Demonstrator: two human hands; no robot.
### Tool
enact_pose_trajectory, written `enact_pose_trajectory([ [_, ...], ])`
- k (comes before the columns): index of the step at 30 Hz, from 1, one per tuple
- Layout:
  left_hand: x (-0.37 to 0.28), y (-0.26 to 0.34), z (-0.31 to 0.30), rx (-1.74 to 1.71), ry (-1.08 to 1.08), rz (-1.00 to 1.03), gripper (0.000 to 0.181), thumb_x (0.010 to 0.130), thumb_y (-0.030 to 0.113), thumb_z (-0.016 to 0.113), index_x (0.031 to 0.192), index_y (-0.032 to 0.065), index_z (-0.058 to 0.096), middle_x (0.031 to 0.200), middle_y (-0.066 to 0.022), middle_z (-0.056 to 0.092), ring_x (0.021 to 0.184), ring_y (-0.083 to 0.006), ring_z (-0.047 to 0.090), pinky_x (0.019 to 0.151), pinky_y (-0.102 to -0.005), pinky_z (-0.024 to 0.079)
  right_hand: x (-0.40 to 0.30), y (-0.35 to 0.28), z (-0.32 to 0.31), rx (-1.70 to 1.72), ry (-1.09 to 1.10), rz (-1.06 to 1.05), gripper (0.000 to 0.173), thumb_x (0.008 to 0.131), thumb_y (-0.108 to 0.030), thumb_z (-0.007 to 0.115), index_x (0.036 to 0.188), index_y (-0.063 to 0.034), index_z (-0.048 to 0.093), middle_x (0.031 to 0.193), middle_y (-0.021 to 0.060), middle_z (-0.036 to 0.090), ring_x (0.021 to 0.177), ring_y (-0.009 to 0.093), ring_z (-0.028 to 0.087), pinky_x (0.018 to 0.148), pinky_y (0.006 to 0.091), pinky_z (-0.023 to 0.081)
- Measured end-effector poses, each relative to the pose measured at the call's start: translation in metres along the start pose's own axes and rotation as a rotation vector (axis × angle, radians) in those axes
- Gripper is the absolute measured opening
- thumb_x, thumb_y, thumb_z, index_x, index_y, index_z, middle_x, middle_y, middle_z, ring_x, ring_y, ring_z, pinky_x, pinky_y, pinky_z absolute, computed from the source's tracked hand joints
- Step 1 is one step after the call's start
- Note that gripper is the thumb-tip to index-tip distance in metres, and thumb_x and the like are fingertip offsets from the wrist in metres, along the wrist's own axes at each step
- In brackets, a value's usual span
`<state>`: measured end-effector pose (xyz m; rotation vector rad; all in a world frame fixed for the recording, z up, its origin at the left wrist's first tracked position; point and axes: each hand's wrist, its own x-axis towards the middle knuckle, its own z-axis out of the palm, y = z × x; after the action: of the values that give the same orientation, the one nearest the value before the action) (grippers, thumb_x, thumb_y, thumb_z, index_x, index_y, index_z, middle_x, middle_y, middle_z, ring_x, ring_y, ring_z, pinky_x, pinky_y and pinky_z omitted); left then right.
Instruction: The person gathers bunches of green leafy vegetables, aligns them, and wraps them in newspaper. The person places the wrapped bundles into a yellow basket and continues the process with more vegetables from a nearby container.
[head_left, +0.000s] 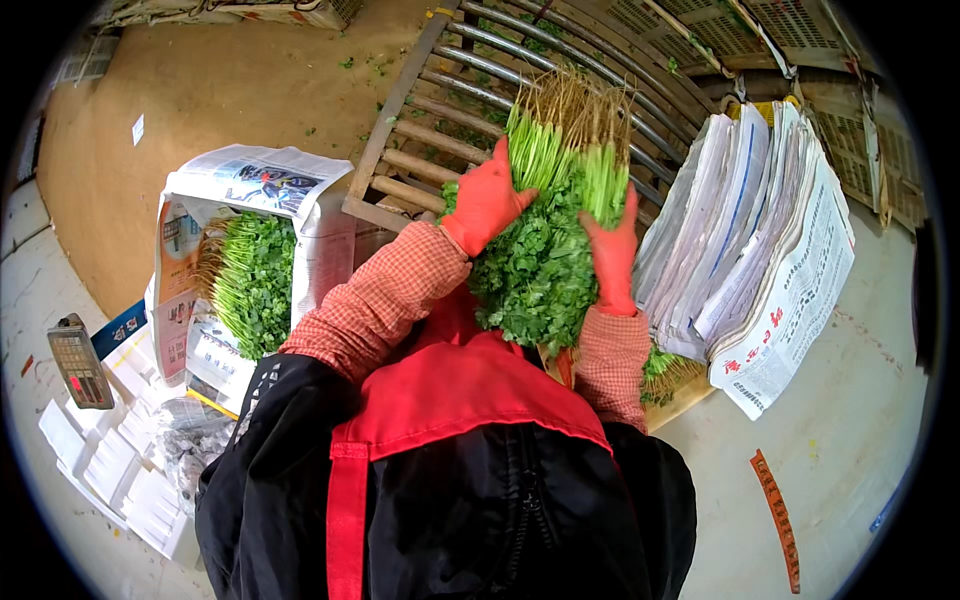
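Note:
A large bunch of leafy green herbs (536, 262), possibly cilantro, lies over a rack of metal and wooden bars (431, 135), with its brown roots at the far end and its leaves toward me. My left hand (491, 196), in a red glove, rests against the left side of the stems with the index finger pointing up along them. My right hand (613, 251), gloved too, cups the right side of the bunch around the lower stems. Both hands have the bunch between them.
On the left, a newspaper-lined box (330, 247) holds more rooted greens (255, 277). Beside it are white foam trays (112, 465) and a device with keys (79, 362). A thick stack of newspapers (750, 247) stands on the right, with more greens (667, 375) below it. Slatted crates (795, 30) line the back.

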<state>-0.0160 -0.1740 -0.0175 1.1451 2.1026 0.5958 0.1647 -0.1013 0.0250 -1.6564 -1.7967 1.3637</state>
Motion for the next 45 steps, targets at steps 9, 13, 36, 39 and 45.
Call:
enact_pose_trajectory([
  [9, 0.003, -0.028, 0.005, -0.219, 0.024, 0.027, 0.079, 0.076, 0.032, 0.070, 0.136, -0.0015, 0.031, 0.112, -0.0277, 0.058, 0.099, -0.0423, 0.058, 0.085, -0.0450, 0.047, 0.006, 0.071, -0.022, 0.279, 0.165, -0.114, 0.064, 0.081, -0.005, 0.061, 0.139, 0.0004, 0.035, 0.130, 0.0107, 0.048, 0.113, 0.021, 0.049, 0.100, 0.0321, 0.036],
  [13, -0.001, -0.020, -0.002, -0.125, 0.039, 0.000, 0.074, 0.076, 0.031, 0.071, 0.131, -0.0038, 0.037, 0.110, -0.0269, 0.059, 0.097, -0.0416, 0.058, 0.084, -0.0443, 0.047, -0.018, 0.008, 0.009, -0.292, 0.025, -0.224, 0.080, 0.082, -0.018, 0.067, 0.145, -0.0025, 0.021, 0.140, 0.0235, 0.038, 0.128, 0.034, 0.039, 0.105, 0.0385, 0.032],
  [36, -0.001, 0.047, 0.012, 0.029, -0.059, 1.057, 0.017, 0.071, 0.009, 0.069, 0.086, 0.0055, 0.061, 0.096, -0.0069, 0.062, 0.108, -0.0272, 0.055, 0.104, -0.0493, 0.034, 0.033, 0.043, -0.028, 0.022, -0.010, 0.147, 0.050, 0.085, -0.030, 0.062, 0.124, 0.0003, 0.054, 0.104, 0.0151, 0.066, 0.093, 0.024, 0.062, 0.084, 0.0309, 0.047],
  [39, -0.002, 0.036, 0.013, 0.012, -0.020, 1.026, 0.017, 0.071, 0.008, 0.067, 0.088, 0.0060, 0.062, 0.097, -0.0069, 0.062, 0.109, -0.0274, 0.055, 0.105, -0.0497, 0.033, 0.056, 0.043, -0.013, -0.105, -0.057, 0.157, 0.057, 0.083, -0.036, 0.063, 0.128, -0.0032, 0.051, 0.102, 0.0148, 0.066, 0.090, 0.028, 0.063, 0.081, 0.0336, 0.047],
  [45, -0.004, 0.040, 0.017, 0.027, 0.021, 0.985, 0.017, 0.072, 0.009, 0.068, 0.088, 0.0063, 0.063, 0.100, -0.0074, 0.061, 0.111, -0.0278, 0.054, 0.105, -0.0501, 0.033, 0.060, 0.054, 0.008, 0.242, 0.002, 0.000, 0.044, 0.081, -0.017, 0.064, 0.123, -0.0058, 0.056, 0.092, 0.0133, 0.066, 0.079, 0.020, 0.062, 0.072, 0.0332, 0.048],
])
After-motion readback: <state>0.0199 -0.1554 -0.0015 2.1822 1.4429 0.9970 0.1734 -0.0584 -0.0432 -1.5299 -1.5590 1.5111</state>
